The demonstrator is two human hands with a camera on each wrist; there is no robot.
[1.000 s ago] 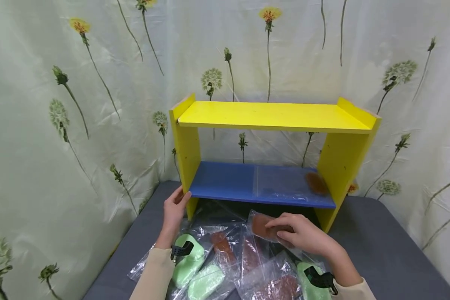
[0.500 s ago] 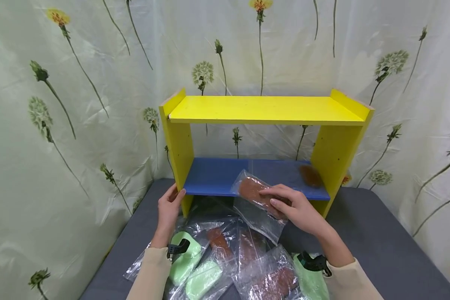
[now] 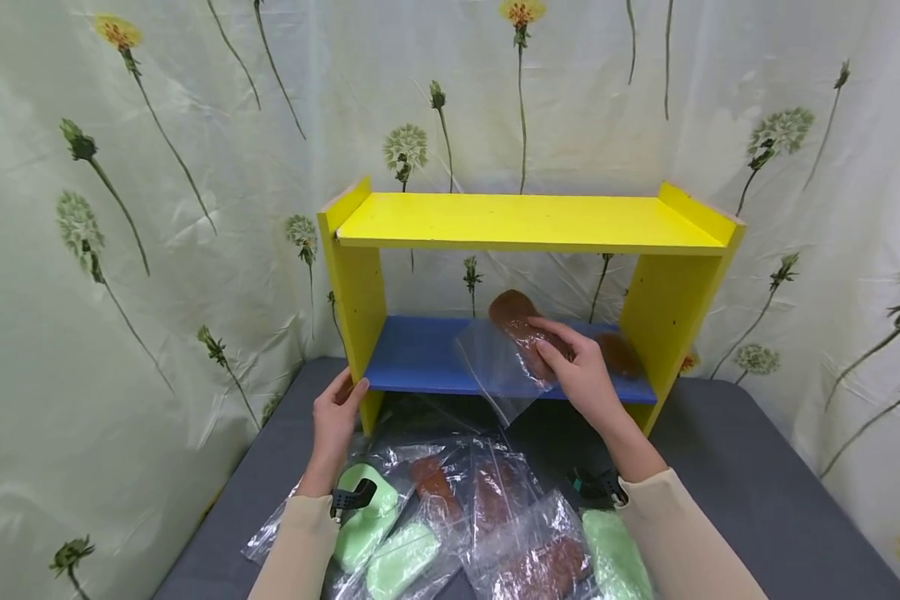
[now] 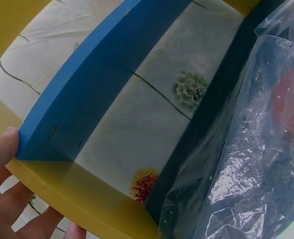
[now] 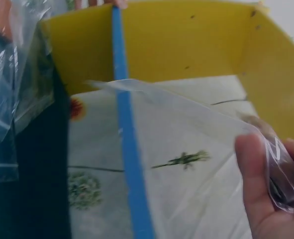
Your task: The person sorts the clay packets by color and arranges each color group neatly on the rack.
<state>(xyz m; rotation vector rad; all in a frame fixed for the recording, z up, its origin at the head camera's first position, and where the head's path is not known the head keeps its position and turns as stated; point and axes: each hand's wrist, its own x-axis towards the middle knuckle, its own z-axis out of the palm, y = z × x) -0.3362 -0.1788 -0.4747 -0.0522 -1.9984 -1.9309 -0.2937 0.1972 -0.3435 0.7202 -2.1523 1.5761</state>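
Note:
My right hand [image 3: 581, 367] pinches a clear plastic bag holding a brown oblong piece [image 3: 513, 310] with rounded ends. It is raised in front of the blue middle board [image 3: 427, 354] of a yellow shelf unit [image 3: 521, 218]; the bag's loose end hangs down to the left. In the right wrist view, thumb and fingers close on the bagged piece [image 5: 283, 172]. My left hand [image 3: 335, 421] holds the unit's left side panel [image 4: 82, 199], thumb at the blue board's front corner and fingers behind the panel. A similar bagged brown piece [image 3: 617, 354] lies at the board's right end.
Several clear bags lie in a pile before the unit on the dark grey surface [image 3: 750, 475], holding brown pieces [image 3: 435, 483] and pale green ones [image 3: 401, 560]. A flower-printed curtain [image 3: 217, 208] hangs behind. The yellow top board spans above the right hand.
My right hand has lifted the bagged brown piece from above the pile, up and forward to the blue board's level. The left hand keeps its hold on the side panel.

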